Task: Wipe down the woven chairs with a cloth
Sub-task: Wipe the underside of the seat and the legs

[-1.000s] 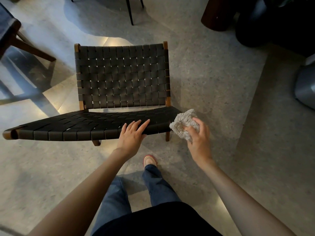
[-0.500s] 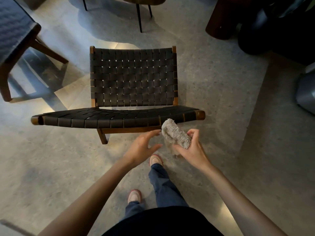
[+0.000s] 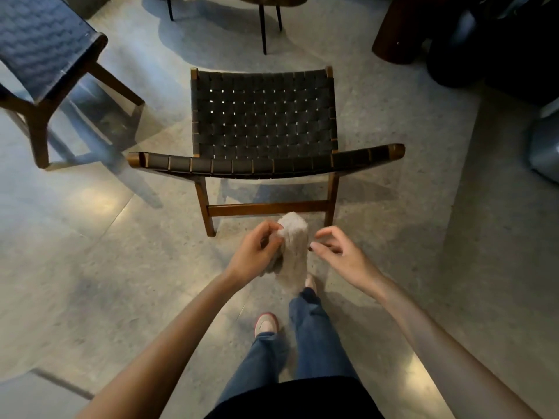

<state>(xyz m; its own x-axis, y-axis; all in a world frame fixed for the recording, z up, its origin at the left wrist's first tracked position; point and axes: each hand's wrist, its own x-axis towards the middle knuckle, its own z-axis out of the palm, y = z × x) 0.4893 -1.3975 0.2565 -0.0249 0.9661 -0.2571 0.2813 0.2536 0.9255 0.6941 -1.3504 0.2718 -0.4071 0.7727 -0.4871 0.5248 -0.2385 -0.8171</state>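
The speckled floor fills most of the view. The woven chair stands at its middle, back and seat of dark straps on a wooden frame. Left of that chair a second woven chair is cut off by the edge. Behind the woven chair only the thin dark legs of another seat show, and to its far right the bulky dark shapes are too dim to make out. In front of the chair's lower crossbar hangs the fluffy cloth, pinched near its top by the left hand. The right hand is loosely curled just beside the cloth and holds nothing; whether it touches the cloth is unclear.
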